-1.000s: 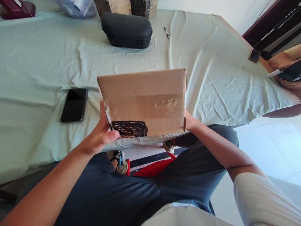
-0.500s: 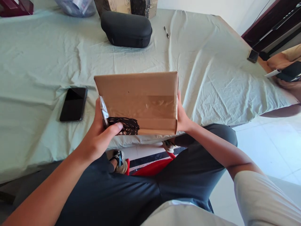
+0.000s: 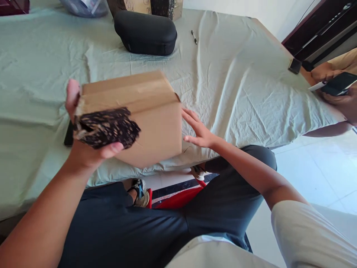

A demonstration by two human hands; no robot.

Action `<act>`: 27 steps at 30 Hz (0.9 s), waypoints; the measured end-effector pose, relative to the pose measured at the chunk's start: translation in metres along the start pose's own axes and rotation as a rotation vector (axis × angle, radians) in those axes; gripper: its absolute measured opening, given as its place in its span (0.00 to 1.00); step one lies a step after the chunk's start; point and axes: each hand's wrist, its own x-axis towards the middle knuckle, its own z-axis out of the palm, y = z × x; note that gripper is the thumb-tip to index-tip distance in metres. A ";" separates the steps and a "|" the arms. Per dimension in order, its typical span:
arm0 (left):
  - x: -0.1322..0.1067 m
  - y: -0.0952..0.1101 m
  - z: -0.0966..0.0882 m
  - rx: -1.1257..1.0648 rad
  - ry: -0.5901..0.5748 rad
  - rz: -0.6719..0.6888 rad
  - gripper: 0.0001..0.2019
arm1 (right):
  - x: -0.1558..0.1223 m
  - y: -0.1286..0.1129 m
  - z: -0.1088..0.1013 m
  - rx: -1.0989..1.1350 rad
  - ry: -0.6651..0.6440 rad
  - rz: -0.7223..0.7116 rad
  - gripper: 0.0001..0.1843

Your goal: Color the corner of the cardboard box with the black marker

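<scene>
"Where is the person keeping the cardboard box (image 3: 158,134)?"

"It is hovering in front of the seated body, over the near edge of the worktop (image 3: 251,111). It is tilting, with one corner pointing down toward the lap. Whether its underside is touching the green cloth (image 3: 41,74), the view is not showing."

"And which hand is carrying it?"

"The left hand (image 3: 85,154) is gripping the left end. Its fingers are clamping that end, the thumb pressing near a black scribbled patch (image 3: 110,126) on the cardboard."

"What is the right hand (image 3: 201,133) doing?"

"It is reaching toward the box's right side, its fingers spreading apart. The fingertips are lying so close to the edge that nobody can tell whether they are touching; the thumb is staying just clear."

"What else is lying around?"

"A dark phone (image 3: 68,134) is peeking out behind the left hand, mostly hidden. Farther back, a black case (image 3: 145,33) is sitting before a patterned box (image 3: 139,6), with a pen (image 3: 194,37) lying to its right and a plastic bag (image 3: 86,8) standing to the left. At the far right, another person's hand (image 3: 325,70) is holding a dark object (image 3: 338,83)."
</scene>
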 end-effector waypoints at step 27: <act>0.013 -0.043 -0.010 -0.086 0.168 0.099 0.71 | 0.046 -0.018 -0.034 -0.494 -0.173 0.731 0.37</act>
